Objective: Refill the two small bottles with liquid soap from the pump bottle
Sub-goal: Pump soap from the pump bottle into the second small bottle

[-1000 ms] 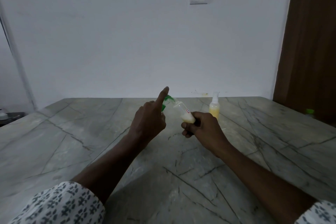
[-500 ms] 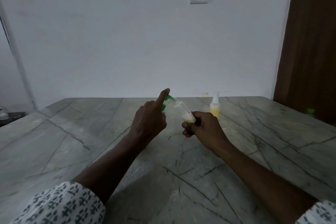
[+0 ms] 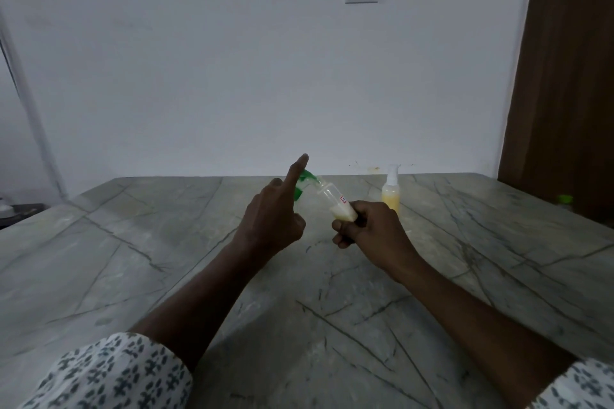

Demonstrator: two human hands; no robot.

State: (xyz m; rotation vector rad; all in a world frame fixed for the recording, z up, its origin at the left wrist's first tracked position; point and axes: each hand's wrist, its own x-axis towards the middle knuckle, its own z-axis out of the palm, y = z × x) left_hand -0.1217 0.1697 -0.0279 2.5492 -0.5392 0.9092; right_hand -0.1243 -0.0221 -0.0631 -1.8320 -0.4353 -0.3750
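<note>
My left hand (image 3: 272, 216) grips the pump bottle, whose green pump head (image 3: 307, 178) shows behind my fingers; my index finger points up above the pump. My right hand (image 3: 372, 229) holds a small clear bottle (image 3: 335, 202) tilted, its mouth up against the green nozzle. A little pale yellow soap lies in its lower end. The second small bottle (image 3: 391, 196), with a white spray top and yellow liquid, stands upright on the table behind my right hand.
The grey marble table (image 3: 166, 259) runs to the white wall. A small green cap (image 3: 564, 199) lies at the far right edge near the brown door. A dark object (image 3: 20, 209) sits beyond the table's left side.
</note>
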